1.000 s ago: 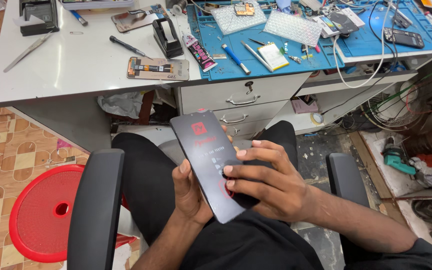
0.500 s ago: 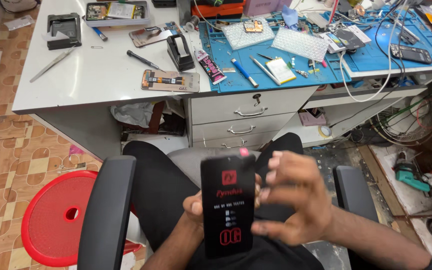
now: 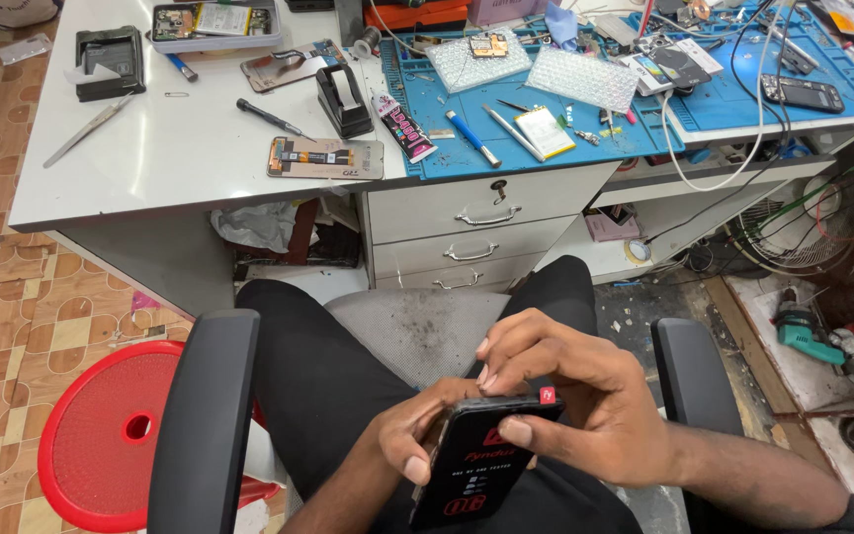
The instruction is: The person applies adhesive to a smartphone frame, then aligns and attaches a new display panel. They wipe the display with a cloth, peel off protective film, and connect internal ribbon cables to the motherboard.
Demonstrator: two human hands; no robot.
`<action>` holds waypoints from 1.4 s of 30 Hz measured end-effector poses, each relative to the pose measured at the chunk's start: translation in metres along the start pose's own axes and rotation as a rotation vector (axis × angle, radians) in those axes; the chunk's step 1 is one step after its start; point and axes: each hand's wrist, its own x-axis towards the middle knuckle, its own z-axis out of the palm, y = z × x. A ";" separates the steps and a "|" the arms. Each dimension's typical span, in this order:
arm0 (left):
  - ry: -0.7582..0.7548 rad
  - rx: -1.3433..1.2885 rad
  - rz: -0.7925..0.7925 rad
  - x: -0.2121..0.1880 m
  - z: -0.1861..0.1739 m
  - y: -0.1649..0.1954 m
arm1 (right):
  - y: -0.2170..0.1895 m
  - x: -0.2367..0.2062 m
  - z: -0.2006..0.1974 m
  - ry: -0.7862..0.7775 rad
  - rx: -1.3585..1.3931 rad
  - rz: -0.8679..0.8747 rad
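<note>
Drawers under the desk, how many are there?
3, stacked under the blue mat: top drawer, middle drawer, bottom drawer. The bottom one is partly hidden by the chair seat.

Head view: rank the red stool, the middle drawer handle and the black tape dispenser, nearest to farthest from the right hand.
1. Middle drawer handle, straight ahead of the right hand on the cabinet front.
2. Red stool, far left on the floor.
3. Black tape dispenser, up on the white desk.
</note>
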 end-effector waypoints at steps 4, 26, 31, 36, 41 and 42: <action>-0.008 0.101 -0.034 -0.008 -0.007 -0.006 | 0.000 -0.001 0.001 -0.011 -0.073 -0.009; 0.088 -0.256 0.011 -0.011 0.029 0.005 | -0.009 0.010 -0.002 0.004 -0.012 -0.035; 0.091 -0.239 0.040 -0.016 0.024 0.005 | -0.003 0.002 0.001 0.061 -0.133 -0.045; 0.095 -0.228 0.030 -0.021 0.021 0.002 | 0.001 -0.005 0.004 0.103 -0.106 -0.011; 0.061 -0.222 0.088 -0.011 0.024 0.006 | 0.001 -0.001 0.003 0.107 -0.007 0.081; 0.056 -0.246 0.094 -0.006 0.025 0.007 | 0.001 0.000 0.002 0.094 0.020 0.090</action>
